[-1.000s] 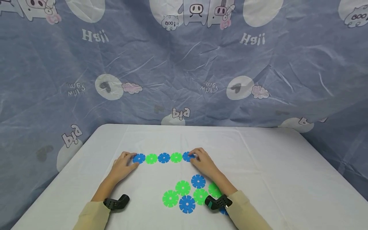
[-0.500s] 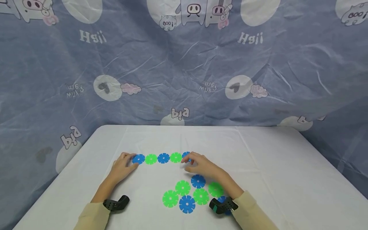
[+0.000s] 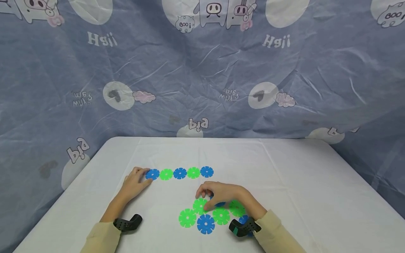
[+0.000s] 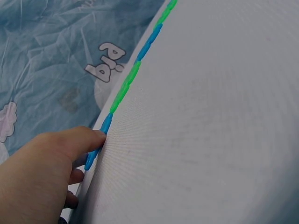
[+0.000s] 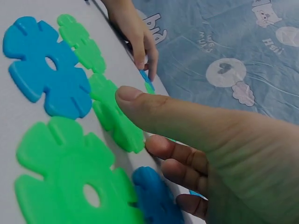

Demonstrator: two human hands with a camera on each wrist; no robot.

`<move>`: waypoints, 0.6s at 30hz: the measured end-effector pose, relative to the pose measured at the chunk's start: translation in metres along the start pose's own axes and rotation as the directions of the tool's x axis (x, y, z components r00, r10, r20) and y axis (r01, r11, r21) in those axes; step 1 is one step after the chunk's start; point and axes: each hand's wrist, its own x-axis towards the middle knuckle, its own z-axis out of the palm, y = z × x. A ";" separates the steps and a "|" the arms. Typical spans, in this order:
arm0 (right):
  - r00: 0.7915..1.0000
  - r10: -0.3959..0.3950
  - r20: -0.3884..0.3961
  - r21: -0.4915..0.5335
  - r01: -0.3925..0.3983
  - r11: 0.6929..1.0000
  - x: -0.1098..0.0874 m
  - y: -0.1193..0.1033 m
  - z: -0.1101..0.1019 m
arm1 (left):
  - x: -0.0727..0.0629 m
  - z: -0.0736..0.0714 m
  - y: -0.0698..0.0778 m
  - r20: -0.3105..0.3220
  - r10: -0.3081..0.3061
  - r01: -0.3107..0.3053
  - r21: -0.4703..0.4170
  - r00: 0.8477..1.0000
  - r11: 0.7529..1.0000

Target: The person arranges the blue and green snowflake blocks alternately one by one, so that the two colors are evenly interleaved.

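Across the white surface (image 3: 300, 193), a row of five flat, round, notched plastic discs (image 3: 178, 173) lies edge to edge, running blue, green, blue, green, blue from your left to your right. Your left hand (image 3: 134, 184) is at the row's left end, its grip clamped on the blue notched disc (image 3: 155, 175) there, thumb at the near edge and forefinger at the far edge. Your right hand (image 3: 219, 192) hangs over a looser cluster of green and blue discs nearer you, its grip apart, the thumb standing away from loosely bent fingers. That thumb's tip overlaps a bright green notched disc (image 3: 198, 208) from the head view; I cannot tell whether it touches. Your right hand partly covers a blue disc (image 3: 220, 203) in the cluster. Just beside these lie another green disc (image 3: 187, 222) at the cluster's left, a blue disc nearest you (image 3: 206, 228) and two more green discs (image 3: 221, 219) to its right. You wear a black wrist device (image 3: 128, 224) on each arm, below beige sleeves (image 3: 102, 237).
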 end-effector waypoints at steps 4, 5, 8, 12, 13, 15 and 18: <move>1.000 -0.010 -0.002 -0.078 0.010 0.997 0.001 0.002 0.003 | 0.000 0.001 -0.001 -0.007 0.005 -0.005 0.001 1.000 1.000; 1.000 -0.012 -0.003 -0.093 0.012 0.996 0.001 0.003 0.003 | 0.000 0.001 -0.001 -0.010 0.007 -0.007 0.000 1.000 1.000; 1.000 -0.016 -0.005 -0.105 0.016 0.994 0.002 0.005 0.003 | 0.001 0.001 -0.001 -0.015 0.014 -0.014 -0.002 1.000 1.000; 1.000 -0.027 0.000 -0.106 0.027 0.994 0.003 0.006 0.004 | 0.000 0.001 -0.002 -0.019 0.023 -0.023 0.001 1.000 1.000; 1.000 -0.031 0.001 -0.099 0.031 0.995 0.003 0.006 0.004 | 0.001 0.001 -0.002 -0.020 0.023 -0.023 0.003 1.000 1.000; 0.999 -0.034 0.006 -0.080 0.034 0.996 0.004 0.006 0.004 | 0.001 0.002 -0.003 -0.021 0.024 -0.024 0.005 0.999 1.000; 0.999 -0.040 0.023 -0.032 0.041 0.999 0.004 0.006 0.003 | 0.001 0.002 -0.004 -0.019 0.022 -0.022 0.001 1.000 1.000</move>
